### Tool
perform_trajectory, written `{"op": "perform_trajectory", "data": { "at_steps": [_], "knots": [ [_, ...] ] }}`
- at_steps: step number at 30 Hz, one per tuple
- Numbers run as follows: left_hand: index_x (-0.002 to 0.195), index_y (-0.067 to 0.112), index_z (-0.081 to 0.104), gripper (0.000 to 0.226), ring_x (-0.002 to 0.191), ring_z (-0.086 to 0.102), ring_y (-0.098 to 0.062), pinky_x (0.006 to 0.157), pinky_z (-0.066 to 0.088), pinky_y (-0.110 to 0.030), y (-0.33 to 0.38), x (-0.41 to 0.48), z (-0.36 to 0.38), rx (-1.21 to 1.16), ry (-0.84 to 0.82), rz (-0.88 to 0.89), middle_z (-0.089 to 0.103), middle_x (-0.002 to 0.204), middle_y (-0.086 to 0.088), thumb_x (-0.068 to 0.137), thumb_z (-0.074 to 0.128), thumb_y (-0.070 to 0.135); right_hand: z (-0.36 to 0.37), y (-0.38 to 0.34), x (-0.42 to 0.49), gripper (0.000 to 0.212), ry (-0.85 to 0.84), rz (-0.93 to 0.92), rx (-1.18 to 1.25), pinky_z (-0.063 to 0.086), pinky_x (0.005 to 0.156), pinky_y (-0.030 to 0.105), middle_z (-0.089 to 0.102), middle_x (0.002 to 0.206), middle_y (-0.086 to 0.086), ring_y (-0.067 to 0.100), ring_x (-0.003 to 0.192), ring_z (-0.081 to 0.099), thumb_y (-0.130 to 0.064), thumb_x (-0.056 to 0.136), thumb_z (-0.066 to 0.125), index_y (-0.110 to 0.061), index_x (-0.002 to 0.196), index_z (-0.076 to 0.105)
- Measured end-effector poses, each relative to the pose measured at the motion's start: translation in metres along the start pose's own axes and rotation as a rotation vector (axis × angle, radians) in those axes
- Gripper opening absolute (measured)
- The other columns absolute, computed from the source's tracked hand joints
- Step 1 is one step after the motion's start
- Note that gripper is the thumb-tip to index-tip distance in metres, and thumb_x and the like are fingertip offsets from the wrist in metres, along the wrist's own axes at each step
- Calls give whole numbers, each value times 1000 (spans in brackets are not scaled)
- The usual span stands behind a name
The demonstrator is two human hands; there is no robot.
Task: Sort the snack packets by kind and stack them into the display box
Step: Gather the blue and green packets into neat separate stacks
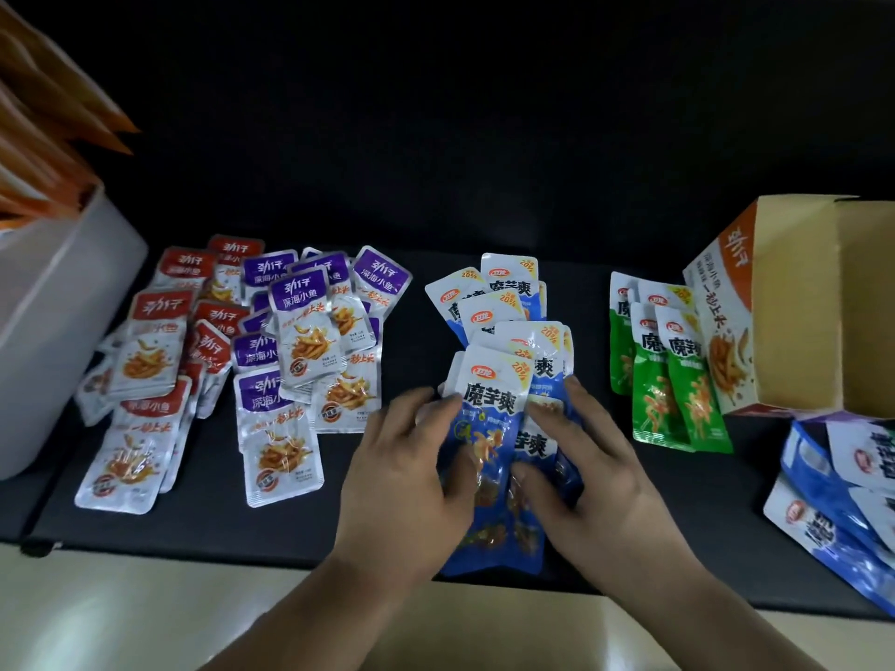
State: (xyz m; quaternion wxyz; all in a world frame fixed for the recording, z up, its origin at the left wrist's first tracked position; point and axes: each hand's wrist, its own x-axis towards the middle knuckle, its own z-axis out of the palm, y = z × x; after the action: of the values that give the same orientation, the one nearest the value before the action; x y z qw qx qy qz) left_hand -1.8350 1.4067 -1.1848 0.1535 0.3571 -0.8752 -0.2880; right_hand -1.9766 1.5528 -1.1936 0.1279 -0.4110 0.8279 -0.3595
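- The left hand (407, 457) and the right hand (586, 457) are close together near the front of the black mat (598, 341).
- Both hands hold the blue bunch (494, 428), a few blue packets pressed into one stack.
- The left hand grips the left side of the bunch, with its fingers curled on the edge and its thumb on the front.
- The right hand grips the right side the same way, with its thumb on the front too.
- The bunch stands tall between the hands, and its bottom end is near the front edge of the mat.
- Just behind the bunch lies the blue pile (489, 302), with more blue packets lying over each other.
- The green packets (668, 380) lie to the right of the blue ones, with a strip of mat between them.
- The box (794, 307) is at the far right, touching the green packets, and its brown inside shows.
- Big blue bags (833, 486) lie in front of the box.
- The purple packets (300, 331) lie in a loose heap to the left of the hands.
- The red packets (155, 341) lie further left, right beside the purple ones.
- A white bin (58, 322) stands at the far left with orange packs (43, 138) sticking out of the top.
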Motion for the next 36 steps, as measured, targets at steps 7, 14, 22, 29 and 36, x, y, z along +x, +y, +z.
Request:
{"op": "perform_trajectory", "data": {
  "at_steps": [7, 14, 22, 29, 36],
  "knots": [
    [126, 21, 70, 44, 106, 59, -29, 75, 55, -43, -8, -2, 1, 260, -68, 55, 62, 126, 3, 91, 55, 45, -5, -2, 0, 53, -8, 94, 25, 50, 107, 49, 49, 153, -10, 13, 146, 42, -28, 86, 80, -32, 137, 63],
    [126, 15, 70, 38, 109, 57, -23, 85, 55, -46, 6, -2, -3, 106, 8, 123, 61, 124, 3, 92, 64, 32, -24, -10, -2, 42, 22, 94, 31, 59, 92, 43, 59, 140, -14, 8, 125, 62, -33, 89, 73, -26, 130, 69],
    [114, 18, 74, 30, 110, 60, -15, 94, 48, -26, 75, 12, 9, -38, -227, 367, 63, 118, 8, 87, 66, 28, -88, 4, -20, 46, -62, 213, -28, 58, 82, 34, 74, 104, -18, 2, 96, 69, -61, 81, 56, -34, 114, 73],
    [133, 25, 64, 38, 129, 47, -13, 103, 49, -33, 173, 36, 52, 153, -621, 738, 51, 138, 9, 96, 61, 34, -155, 57, -64, 31, -36, 517, -147, 57, 81, 38, 74, 100, -13, 13, 97, 70, -51, 82, 69, -37, 109, 68],
    [158, 20, 32, 77, 159, 9, -23, 127, 21, -40, 258, 26, 148, 406, -770, 804, 11, 172, -5, 94, 68, 41, -181, 126, -108, 51, 371, 539, -325, 50, 101, 49, 60, 140, 6, 38, 131, 53, -16, 76, 83, -21, 125, 71]
  ]
}}
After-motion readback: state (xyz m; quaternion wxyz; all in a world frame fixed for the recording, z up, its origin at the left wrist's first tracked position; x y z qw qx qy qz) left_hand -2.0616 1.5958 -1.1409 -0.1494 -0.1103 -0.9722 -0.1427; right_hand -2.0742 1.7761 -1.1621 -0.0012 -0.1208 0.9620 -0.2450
